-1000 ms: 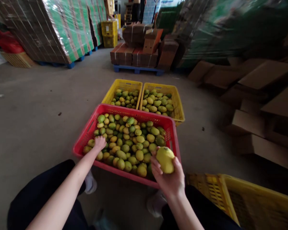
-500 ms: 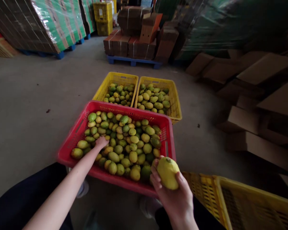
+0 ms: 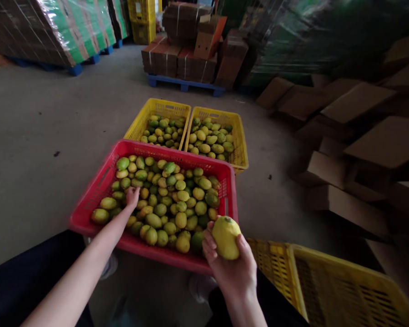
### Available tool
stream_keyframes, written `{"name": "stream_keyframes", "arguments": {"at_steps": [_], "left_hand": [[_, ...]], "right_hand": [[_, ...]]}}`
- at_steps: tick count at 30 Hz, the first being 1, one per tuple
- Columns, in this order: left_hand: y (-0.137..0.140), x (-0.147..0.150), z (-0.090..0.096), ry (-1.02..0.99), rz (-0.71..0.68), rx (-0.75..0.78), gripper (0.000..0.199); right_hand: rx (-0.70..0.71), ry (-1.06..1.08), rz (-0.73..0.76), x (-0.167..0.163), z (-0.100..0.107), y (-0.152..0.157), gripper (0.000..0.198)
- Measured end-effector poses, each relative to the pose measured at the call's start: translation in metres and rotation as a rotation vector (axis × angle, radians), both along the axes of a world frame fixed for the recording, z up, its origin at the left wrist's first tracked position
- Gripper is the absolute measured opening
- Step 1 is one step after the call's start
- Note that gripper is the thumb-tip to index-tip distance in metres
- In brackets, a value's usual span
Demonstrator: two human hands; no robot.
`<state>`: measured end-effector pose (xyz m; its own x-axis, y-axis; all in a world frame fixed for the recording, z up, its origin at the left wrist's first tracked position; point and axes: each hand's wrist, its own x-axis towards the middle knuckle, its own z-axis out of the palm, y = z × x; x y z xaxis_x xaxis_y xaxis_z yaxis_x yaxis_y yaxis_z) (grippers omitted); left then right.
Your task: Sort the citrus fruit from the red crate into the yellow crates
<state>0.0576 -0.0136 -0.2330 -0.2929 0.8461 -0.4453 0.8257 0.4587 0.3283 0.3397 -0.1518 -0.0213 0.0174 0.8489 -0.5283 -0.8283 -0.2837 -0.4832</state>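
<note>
Grey, speckled floor (image 3: 27, 159) surrounds a red crate (image 3: 163, 257) of green and yellow fruits (image 3: 153, 221), with two yellow crates (image 3: 241, 141) just beyond it. At its near right corner, the right hand (image 3: 236, 276) grips a large yellow fruit (image 3: 226, 237); the left hand (image 3: 132, 197) is among the others (whether closed on one, I cannot tell). Strapped cardboard (image 3: 160, 56) stands on a blue pallet (image 3: 184, 85) behind.
</note>
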Motion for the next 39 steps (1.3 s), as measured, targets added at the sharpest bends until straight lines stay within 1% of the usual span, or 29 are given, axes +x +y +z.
{"name": "stream_keyframes", "arguments": {"at_steps": [2,5,7,9,11,13,15,17,18,20,22,24,26,27,28,29,30,31,32,34,37,39], "left_hand": [[0.002,0.005,-0.003,0.002,-0.047,-0.015,0.039],[0.002,0.020,-0.010,-0.015,-0.129,-0.090,0.041],[0.001,0.032,-0.015,-0.022,-0.144,-0.135,0.043],[0.000,0.043,-0.018,-0.053,-0.090,-0.158,0.040],[-0.003,0.049,-0.017,-0.103,-0.014,-0.154,0.038],[-0.004,0.051,-0.010,-0.160,0.034,-0.109,0.039],[-0.003,0.048,0.005,-0.223,0.045,-0.037,0.042],[0.003,0.045,0.027,-0.331,0.048,0.034,0.041],[0.007,0.043,0.042,-0.395,0.043,0.064,0.039],[0.013,0.040,0.079,-0.521,0.020,0.115,0.035],[0.011,0.039,0.124,-0.751,0.027,0.180,0.036],[0.000,0.039,0.172,-1.155,0.091,0.247,0.037],[-0.020,0.038,0.215,-1.474,0.172,0.266,0.037],[-0.032,0.038,0.231,-1.585,0.219,0.256,0.038],[-0.043,0.038,0.244,-1.678,0.263,0.232,0.037],[-0.054,0.038,0.252,-1.755,0.304,0.195,0.037],[-0.064,0.039,0.255,-1.818,0.340,0.144,0.037],[-0.073,0.040,0.255,-1.864,0.371,0.084,0.036],[-0.080,0.042,0.251,-1.894,0.399,0.021,0.035],[-0.089,0.047,0.239,-1.916,0.456,-0.083,0.032],[-0.094,0.054,0.220,-1.911,0.492,-0.145,0.027],[-0.094,0.055,0.213,-1.888,0.497,-0.141,0.023]], "right_hand": [[0.013,-0.002,0.010,-0.002,0.000,0.000,0.029],[0.020,-0.003,0.006,-0.005,-0.001,0.001,0.028],[0.020,-0.007,0.010,-0.007,0.000,0.001,0.027],[0.023,-0.018,0.008,-0.007,0.000,0.002,0.027],[0.016,-0.018,-0.007,-0.007,0.000,0.005,0.028],[-0.003,-0.002,-0.021,-0.006,0.000,0.008,0.030],[-0.007,0.011,-0.013,-0.007,0.001,0.011,0.029],[0.012,-0.008,-0.001,-0.008,0.002,0.013,0.026],[0.023,-0.029,0.003,-0.009,0.003,0.014,0.025],[0.048,-0.084,0.017,-0.011,0.005,0.015,0.027],[0.114,-0.156,0.053,-0.013,0.008,0.015,0.031],[0.218,-0.248,0.082,-0.013,0.011,0.015,0.035],[0.311,-0.381,0.070,-0.015,0.015,0.014,0.038],[0.340,-0.467,0.052,-0.016,0.017,0.014,0.038],[0.360,-0.556,0.033,-0.018,0.019,0.013,0.038],[0.373,-0.631,0.018,-0.022,0.020,0.012,0.038],[0.378,-0.673,0.009,-0.025,0.021,0.012,0.038],[0.374,-0.671,0.009,-0.029,0.022,0.012,0.038],[0.364,-0.625,0.022,-0.034,0.022,0.012,0.037],[0.327,-0.462,0.059,-0.040,0.022,0.013,0.035],[0.235,-0.234,0.090,-0.041,0.019,0.017,0.031],[0.189,-0.157,0.080,-0.037,0.018,0.018,0.029]]}}
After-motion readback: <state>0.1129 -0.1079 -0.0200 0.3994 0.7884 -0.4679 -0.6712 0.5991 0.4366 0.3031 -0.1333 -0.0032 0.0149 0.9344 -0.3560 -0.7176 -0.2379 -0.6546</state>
